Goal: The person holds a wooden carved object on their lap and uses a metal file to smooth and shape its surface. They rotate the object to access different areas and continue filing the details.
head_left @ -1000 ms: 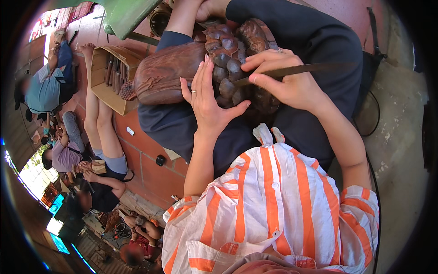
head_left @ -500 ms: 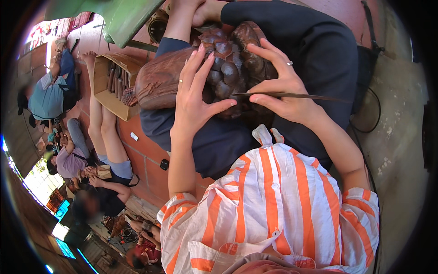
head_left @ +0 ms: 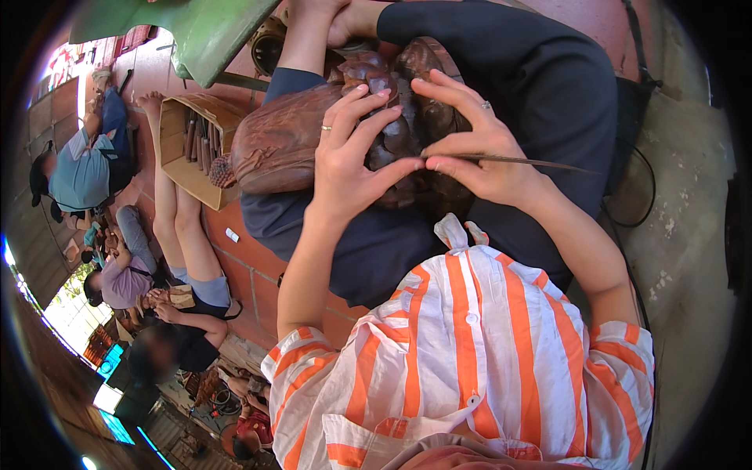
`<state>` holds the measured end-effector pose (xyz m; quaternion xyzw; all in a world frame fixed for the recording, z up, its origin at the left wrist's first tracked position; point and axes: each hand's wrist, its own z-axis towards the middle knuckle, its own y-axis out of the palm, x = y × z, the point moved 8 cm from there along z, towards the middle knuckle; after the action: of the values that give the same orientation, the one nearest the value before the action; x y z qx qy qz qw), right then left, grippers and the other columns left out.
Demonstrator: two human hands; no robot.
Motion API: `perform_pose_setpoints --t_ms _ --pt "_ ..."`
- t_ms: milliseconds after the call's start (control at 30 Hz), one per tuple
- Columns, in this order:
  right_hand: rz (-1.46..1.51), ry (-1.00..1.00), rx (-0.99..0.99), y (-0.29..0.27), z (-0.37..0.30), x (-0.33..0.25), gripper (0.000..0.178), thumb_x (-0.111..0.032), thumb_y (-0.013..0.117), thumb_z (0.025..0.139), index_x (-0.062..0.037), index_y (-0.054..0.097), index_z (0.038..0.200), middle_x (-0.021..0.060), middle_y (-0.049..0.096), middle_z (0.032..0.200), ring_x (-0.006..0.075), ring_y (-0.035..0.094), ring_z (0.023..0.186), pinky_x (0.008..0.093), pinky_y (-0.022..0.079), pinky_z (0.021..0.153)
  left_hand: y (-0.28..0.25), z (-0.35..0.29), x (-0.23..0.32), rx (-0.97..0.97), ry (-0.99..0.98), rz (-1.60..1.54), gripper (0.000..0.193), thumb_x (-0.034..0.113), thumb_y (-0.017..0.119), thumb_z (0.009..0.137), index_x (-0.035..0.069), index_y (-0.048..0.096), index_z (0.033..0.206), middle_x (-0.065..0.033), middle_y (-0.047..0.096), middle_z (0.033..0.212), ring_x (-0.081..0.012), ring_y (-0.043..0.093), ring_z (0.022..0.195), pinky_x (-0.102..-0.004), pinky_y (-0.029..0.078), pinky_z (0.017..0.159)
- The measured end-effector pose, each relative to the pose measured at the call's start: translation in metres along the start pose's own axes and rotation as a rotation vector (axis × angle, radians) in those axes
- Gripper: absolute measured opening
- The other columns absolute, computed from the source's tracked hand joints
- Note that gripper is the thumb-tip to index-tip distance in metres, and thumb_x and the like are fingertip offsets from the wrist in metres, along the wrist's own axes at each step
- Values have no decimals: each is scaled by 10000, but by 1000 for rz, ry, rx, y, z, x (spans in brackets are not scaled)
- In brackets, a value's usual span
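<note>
A dark brown, glossy wooden carving with rounded lumps [head_left: 282,145] is lying across the person's lap, on dark navy cloth trousers [head_left: 540,86]. Its long axis is running roughly from left to right; the smooth, rounded end is pointing left and the lumpy part is sitting under the hands.

The right hand [head_left: 493,160] is gripping a long, thin, dark flat strip [head_left: 544,164] between thumb and index finger, its other fingers reaching forward over the carving. The strip is lying nearly crosswise, its inner end pointing left over the carving, its long free end pointing right and slightly back toward the person, above the trousers.

The left hand [head_left: 345,157] is spreading its fingers open over the carving, the thumb stretching right to the strip's inner end; whether they are touching, I cannot tell.

Just left of the carving, an open brown cardboard box [head_left: 184,178] is standing on the reddish tiled floor [head_left: 254,270], holding slim, dark brown rods [head_left: 202,145].
</note>
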<state>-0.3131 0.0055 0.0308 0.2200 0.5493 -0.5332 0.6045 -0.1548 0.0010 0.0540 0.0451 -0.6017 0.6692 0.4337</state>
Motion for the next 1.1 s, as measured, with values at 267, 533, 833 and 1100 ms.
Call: perform_pose_setpoints --t_ms 267,533,833,1100 --pt "-63 -15 -59 7 1 -11 132 -237 785 775 -125 774 843 111 479 1468 353 297 1440 550 205 1138 -2 2 2 -32 -11 -57 685 246 884 575 65 676 1202 -82 578 1317 -349 469 1318 -470 395 1075" --pt "17 21 -25 0 3 3 116 -213 779 781 -115 766 842 113 489 1460 360 336 1421 512 251 1130 2 -3 0 95 -62 -15 632 187 894 560 57 697 1146 -82 600 1268 -334 488 1295 -454 408 1059" --pt "-79 19 -71 7 5 -12 103 -208 774 778 -114 769 819 100 516 1442 330 352 1413 517 253 1115 -3 0 -3 -5 -82 -131 619 186 893 562 64 701 1139 -78 590 1284 -341 477 1303 -460 404 1061" --pt "20 16 -45 0 5 -1 105 -199 767 787 -109 772 842 101 518 1441 336 363 1405 498 245 1125 3 -4 -4 90 -116 -140 604 184 892 583 66 707 1146 -84 592 1276 -336 472 1309 -463 397 1071"
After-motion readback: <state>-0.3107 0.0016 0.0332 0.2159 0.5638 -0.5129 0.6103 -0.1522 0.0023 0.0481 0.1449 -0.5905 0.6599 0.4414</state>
